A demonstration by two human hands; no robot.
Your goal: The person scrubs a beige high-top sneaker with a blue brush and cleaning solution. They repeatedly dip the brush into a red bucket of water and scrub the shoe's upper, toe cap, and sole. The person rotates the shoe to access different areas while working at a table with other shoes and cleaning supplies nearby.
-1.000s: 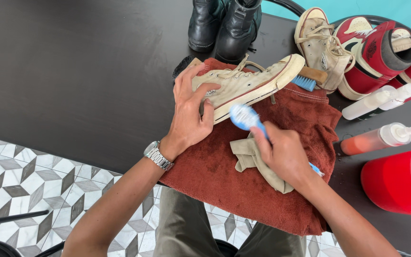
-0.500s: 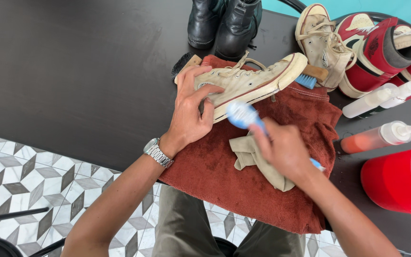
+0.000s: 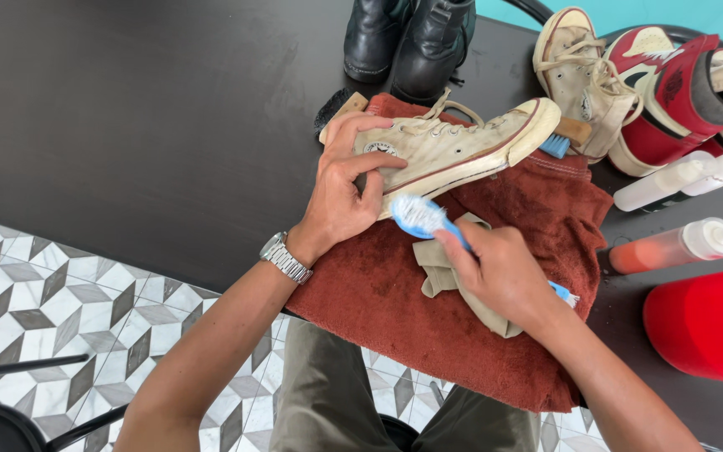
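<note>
left hand (image 3: 340, 197) grips sneaker (image 3: 453, 146); right hand (image 3: 504, 272) grips blue brush (image 3: 420, 216), perhaps cloth too

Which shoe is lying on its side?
The cream high-top sneaker on the rust-red towel, held by the left hand. The black boots and the other sneakers stand off the towel.

Bare black table (image 3: 144, 109) left of sneaker (image 3: 453, 146); bottles (image 3: 679, 180), red bucket (image 3: 709, 331) crowd right.

Red bucket (image 3: 709, 331) cut off at right edge. Blue brush handle (image 3: 561, 291) mostly hidden under right hand (image 3: 504, 272). Black boots (image 3: 407, 38) cropped at top.
</note>
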